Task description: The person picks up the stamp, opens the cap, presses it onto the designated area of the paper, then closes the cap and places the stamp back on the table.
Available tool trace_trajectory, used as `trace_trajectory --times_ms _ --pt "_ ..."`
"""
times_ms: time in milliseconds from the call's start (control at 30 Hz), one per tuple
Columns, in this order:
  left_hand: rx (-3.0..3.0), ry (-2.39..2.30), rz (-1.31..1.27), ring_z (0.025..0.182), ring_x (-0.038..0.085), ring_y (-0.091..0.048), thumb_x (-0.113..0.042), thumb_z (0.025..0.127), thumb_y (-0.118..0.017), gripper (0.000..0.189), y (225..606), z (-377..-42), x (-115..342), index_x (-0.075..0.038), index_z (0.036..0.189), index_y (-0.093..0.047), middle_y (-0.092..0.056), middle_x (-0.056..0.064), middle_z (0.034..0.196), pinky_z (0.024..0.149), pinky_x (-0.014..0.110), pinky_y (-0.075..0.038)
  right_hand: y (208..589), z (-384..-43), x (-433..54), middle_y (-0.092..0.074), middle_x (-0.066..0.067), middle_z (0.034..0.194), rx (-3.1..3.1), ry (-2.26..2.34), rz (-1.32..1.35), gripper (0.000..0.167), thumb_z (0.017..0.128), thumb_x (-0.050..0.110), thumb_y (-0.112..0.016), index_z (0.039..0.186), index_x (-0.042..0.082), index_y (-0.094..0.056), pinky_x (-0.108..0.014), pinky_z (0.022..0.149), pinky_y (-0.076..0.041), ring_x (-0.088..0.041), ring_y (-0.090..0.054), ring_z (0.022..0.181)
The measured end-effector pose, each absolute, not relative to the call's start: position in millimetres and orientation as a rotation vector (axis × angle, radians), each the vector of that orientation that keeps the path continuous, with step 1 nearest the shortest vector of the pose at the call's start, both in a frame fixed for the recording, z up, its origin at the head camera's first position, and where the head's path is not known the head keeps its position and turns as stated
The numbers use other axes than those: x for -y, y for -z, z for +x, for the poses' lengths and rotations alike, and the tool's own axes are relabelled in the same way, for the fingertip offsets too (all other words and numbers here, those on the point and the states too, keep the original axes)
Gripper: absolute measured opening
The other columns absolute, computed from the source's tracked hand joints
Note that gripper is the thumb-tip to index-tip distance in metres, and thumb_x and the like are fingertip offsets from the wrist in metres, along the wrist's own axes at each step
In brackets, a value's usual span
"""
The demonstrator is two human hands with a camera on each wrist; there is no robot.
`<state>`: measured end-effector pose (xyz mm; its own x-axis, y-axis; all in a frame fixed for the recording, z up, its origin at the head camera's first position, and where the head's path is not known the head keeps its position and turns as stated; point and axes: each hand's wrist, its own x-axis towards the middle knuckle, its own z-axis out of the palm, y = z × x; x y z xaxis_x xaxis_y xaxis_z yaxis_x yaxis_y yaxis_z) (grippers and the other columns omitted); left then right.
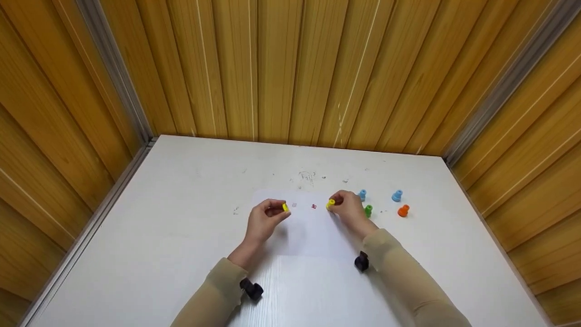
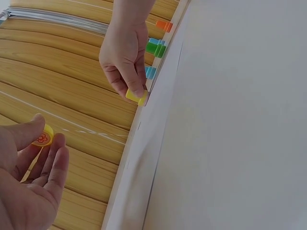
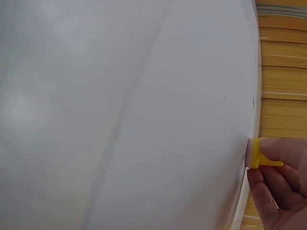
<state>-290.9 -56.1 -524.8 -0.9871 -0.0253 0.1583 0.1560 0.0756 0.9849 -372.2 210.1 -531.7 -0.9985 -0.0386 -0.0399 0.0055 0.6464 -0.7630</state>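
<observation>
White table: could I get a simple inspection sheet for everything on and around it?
Surface: flat white table, dark scribbles on it.
Job's things: yellow plastic stamp; round yellow plastic piece with a red flower on its face; white paper sheet bearing a small red mark.
Clutter: two light-blue plastic stamps, a green plastic stamp and an orange plastic stamp, unheld, towards the right.
Hands: left hand pinches the round piece; right hand grips the yellow stamp at the paper.
Cables: nothing seen.
Surroundings: yellow-brown wood-look panel walls, grey metal corner posts.
</observation>
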Motion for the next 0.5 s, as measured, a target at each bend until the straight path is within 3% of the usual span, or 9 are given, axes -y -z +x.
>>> trace_trajectory --times_ms 400,500 --pt "2.209 2.042 -0.123 0.095 0.021 -0.073 -0.001 0.085 -0.082 0.031 524.7 -290.7 58.6 0.005 0.113 -0.071 -0.074 0.019 0.109 0.08 0.02 -0.062 534.0 -371.6 -207.3 -0.07 -0.013 0.102 -2.8 1.313 -0.006 0.019 0.086 0.0 -0.078 0.104 0.004 -0.072 -0.028 0.081 -0.055 -0.023 -0.063 0.094" --pt "2.198 2.044 -0.144 0.095 0.022 -0.073 -0.002 0.086 -0.082 0.031 525.0 -290.8 57.7 0.006 0.114 -0.071 -0.074 0.019 0.108 0.08 0.018 -0.061 534.1 -373.2 -210.1 -0.071 -0.013 0.102 -2.812 1.338 -0.051 0.02 0.087 0.001 -0.079 0.105 0.002 -0.072 -0.024 0.08 -0.054 -0.022 -0.064 0.094"
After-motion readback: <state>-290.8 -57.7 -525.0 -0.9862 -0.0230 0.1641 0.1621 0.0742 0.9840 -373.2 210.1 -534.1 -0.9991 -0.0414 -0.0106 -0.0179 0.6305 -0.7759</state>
